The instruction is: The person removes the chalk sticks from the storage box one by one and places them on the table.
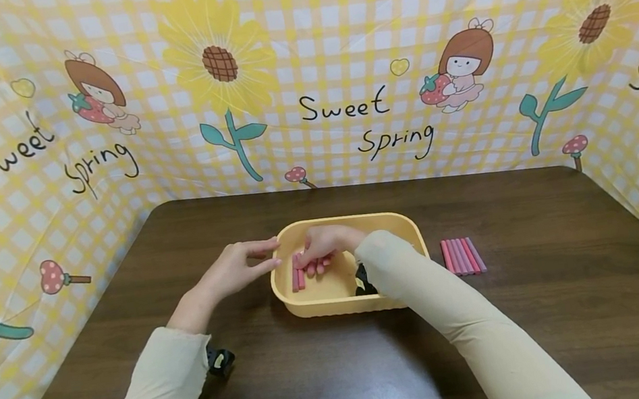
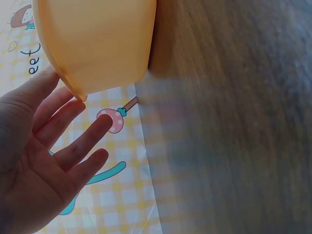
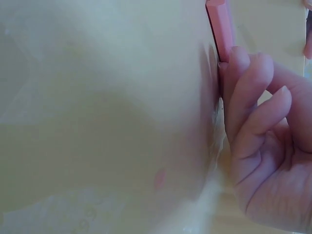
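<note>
A yellow plastic bin stands on the table. Inside, at its left end, two slim pink sticks lie side by side; one pink stick shows a flat-sided shape. My right hand reaches into the bin with curled fingers and pinches a stick at one end; its grip is partly hidden. My left hand touches the bin's left rim with thumb and fingertips, the other fingers spread loosely. From the left wrist, the bin's outer wall rises above the left hand.
Right of the bin, several pink and purple sticks lie in a row on the brown wooden table. A yellow checked cloth with printed flowers and lettering hangs behind and at both sides. Black wrist cameras sit at the cuffs.
</note>
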### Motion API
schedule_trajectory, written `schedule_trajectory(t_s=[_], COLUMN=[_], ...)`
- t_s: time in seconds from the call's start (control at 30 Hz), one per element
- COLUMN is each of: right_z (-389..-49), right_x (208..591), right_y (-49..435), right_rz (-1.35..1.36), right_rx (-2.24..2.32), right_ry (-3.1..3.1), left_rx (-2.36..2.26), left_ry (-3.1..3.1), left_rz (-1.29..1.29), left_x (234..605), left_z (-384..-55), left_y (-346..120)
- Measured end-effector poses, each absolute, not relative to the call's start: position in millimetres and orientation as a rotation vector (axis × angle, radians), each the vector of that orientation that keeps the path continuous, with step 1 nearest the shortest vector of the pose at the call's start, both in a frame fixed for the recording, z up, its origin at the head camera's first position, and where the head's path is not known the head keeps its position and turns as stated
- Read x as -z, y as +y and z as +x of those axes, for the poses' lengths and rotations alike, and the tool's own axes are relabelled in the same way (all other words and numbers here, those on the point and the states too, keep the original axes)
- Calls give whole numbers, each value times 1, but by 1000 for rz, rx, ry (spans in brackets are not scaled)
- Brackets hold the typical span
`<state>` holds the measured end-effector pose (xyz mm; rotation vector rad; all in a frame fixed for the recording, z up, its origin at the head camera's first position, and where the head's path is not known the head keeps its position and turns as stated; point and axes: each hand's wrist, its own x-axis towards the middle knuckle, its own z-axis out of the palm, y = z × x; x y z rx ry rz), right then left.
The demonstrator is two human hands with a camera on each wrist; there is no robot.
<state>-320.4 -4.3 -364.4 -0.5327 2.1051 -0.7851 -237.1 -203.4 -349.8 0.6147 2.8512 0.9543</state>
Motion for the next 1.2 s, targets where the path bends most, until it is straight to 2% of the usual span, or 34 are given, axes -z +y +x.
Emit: schedule_trajectory(t_s=[0.6,1.2], right_z=[-324,-323], right_x=[362,330], right_y=[0,35], right_rz=[-541,-508], right_rx=[806,976], right_ry=[2037,2049], left_rx=[-955,-967], left_ry=[2869,2874], left_rz=[632,644], left_x=[351,350], left_z=[-237,-236], left_y=[-203,-203])
